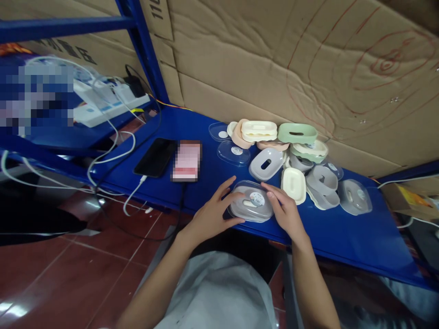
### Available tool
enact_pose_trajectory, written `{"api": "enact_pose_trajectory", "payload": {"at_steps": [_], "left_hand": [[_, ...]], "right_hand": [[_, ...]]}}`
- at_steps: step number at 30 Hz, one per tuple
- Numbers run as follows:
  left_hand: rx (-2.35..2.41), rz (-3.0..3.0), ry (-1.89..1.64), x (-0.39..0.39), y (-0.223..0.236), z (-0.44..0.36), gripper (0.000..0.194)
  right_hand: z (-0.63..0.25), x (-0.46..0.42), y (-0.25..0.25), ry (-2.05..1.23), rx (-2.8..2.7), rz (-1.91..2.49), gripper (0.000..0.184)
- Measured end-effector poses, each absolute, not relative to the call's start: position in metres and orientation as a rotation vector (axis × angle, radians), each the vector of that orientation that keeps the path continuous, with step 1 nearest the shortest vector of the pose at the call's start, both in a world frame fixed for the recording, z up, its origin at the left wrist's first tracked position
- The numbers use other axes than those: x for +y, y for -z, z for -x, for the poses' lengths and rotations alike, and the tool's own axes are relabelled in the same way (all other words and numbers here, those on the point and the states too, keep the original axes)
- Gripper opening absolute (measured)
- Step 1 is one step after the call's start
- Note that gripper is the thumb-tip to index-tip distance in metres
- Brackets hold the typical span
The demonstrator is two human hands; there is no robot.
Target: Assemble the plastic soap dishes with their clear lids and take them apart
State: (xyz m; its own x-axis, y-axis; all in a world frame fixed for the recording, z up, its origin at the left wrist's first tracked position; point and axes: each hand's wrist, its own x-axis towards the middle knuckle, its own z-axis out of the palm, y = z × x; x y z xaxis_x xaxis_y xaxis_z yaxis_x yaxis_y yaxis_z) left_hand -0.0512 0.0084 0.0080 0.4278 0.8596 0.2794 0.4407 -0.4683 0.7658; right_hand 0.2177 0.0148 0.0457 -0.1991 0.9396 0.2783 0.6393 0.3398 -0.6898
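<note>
Grey cloth (219, 297) lies nearest. Left hand (213, 211) and right hand (286, 214) clasp the lidded box (254, 211). Probably light, slick; hold its sides.

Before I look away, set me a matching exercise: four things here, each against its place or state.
1. clear-lidded container
2. black phone
3. slotted green piece
4. power strip

A. right of a cream stack, as pictured
B. between the left hand and right hand
C. holding a black plug
D. joined to a white cable

Pairs: 1-B, 2-D, 3-A, 4-C
</note>
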Motion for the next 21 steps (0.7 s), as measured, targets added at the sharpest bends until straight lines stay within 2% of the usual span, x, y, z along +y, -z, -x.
{"api": "enact_pose_trajectory", "payload": {"at_steps": [4,9,11,21], "left_hand": [[1.077,-2.047,-0.858,0.009,-0.011,0.051,0.058],[1.078,-2.026,-0.843,0.011,-0.011,0.052,0.078],[1.084,-2.028,-0.815,0.011,-0.011,0.054,0.08],[1.04,-2.02,-0.828,0.013,-0.016,0.057,0.073]], "right_hand": [[-0.223,0.021,-0.053,-0.58,-2.071,1.327,0.039],[-0.224,0.021,-0.058,-0.6,-2.154,1.289,0.039],[-0.222,0.021,-0.059,-0.59,-2.146,1.289,0.039],[-0.199,0.027,-0.055,-0.554,-2.053,1.367,0.039]]}}
